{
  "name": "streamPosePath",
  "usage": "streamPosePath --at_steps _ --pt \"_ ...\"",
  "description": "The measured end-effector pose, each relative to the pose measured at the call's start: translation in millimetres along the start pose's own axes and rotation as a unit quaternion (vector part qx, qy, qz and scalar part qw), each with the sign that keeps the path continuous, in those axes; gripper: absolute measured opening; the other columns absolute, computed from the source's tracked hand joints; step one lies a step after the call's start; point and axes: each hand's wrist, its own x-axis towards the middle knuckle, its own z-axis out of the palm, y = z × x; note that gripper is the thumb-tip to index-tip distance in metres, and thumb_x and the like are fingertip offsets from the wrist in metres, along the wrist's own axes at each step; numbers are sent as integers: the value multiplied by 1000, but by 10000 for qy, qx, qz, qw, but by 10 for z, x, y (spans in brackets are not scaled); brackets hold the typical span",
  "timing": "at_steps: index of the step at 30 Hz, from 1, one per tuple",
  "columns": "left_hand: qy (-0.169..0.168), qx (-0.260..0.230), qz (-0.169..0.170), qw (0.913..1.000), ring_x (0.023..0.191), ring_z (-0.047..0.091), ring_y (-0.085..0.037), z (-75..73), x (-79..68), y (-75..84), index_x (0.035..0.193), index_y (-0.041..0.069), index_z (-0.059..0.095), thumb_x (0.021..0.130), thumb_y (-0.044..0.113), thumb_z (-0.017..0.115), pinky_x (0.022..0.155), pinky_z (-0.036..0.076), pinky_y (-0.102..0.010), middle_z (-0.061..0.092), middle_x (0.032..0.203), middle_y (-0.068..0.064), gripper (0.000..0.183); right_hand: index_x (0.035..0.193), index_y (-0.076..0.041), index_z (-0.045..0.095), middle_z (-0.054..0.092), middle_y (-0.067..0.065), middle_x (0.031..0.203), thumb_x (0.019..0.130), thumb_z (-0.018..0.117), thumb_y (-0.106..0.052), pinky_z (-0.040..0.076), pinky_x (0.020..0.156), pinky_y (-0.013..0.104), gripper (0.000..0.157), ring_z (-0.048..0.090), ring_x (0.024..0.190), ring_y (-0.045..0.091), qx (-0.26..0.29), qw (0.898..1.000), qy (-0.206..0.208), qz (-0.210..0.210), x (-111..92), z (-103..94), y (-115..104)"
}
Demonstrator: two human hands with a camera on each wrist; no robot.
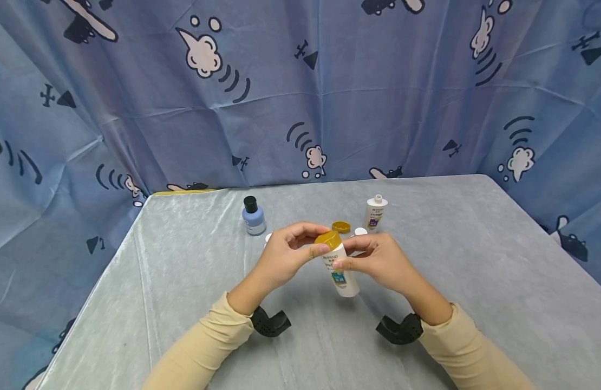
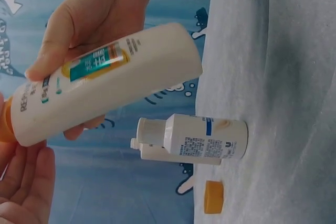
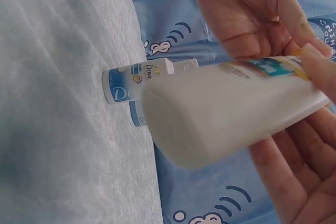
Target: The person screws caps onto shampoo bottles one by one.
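Observation:
A white shampoo bottle (image 1: pixel 346 281) with a green label and a yellow cap (image 1: pixel 330 239) is held tilted over the table, its base lowest. My left hand (image 1: pixel 283 257) pinches the yellow cap between thumb and fingers. The right hand (image 1: pixel 380 262) grips the bottle's upper body, thumb across the front. In the left wrist view the cap sits at the neck of the bottle (image 2: pixel 115 82), beside the left fingers (image 2: pixel 31 177). The right wrist view shows the bottle's base facing the camera.
A blue bottle (image 1: pixel 254 219) with a black top stands back left. An uncapped white bottle (image 1: pixel 375 212) stands back right, near a loose yellow cap (image 1: pixel 341 227). A white bottle (image 2: pixel 210 137) and a blue-and-white Dove bottle (image 3: pixel 137 80) stand mostly hidden behind the hands in the head view.

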Motion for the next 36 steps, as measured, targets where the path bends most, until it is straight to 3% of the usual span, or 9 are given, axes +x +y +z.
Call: streamPosePath --at_steps 12,19,21,30,36 --pt "-400 -283 -74 9988 96 66 -6 -50 -1 11 121 -8 64 91 2 68 86 56 -22 66 120 -26 31 104 11 72 73 24 99 82 78 -6 60 74 28 28 69 84 6 694 9966 -445 -89 10 -27 3" --pt "-568 -380 -12 9977 93 66 -5 -75 -5 4 120 -9 64 91 4 69 83 56 -19 65 120 -28 32 103 14 70 75 -8 89 82 78 -5 60 75 27 30 69 83 6 883 9944 -582 -75 11 -27 18" --pt "-569 -346 -33 9978 91 66 -5 -81 -6 7 120 -8 65 91 4 69 82 56 -19 66 119 -27 31 103 15 69 74 -12 88 82 78 -5 60 75 27 30 69 83 5 927 9937 -616 -91 11 -23 26" --pt "-275 -235 -335 9988 96 68 -8 -59 8 47 124 -3 66 92 6 69 88 57 -26 67 126 -20 34 113 8 70 72 21 110 85 77 -11 59 81 27 34 68 95 6 641 9972 -273 266 16 -10 21" --pt "-148 -116 -452 9988 96 68 -10 -58 8 57 124 -2 66 88 3 73 86 58 -24 67 125 -19 37 112 6 71 72 22 110 86 77 -11 58 80 27 32 68 94 6 546 9980 -141 281 19 3 22"
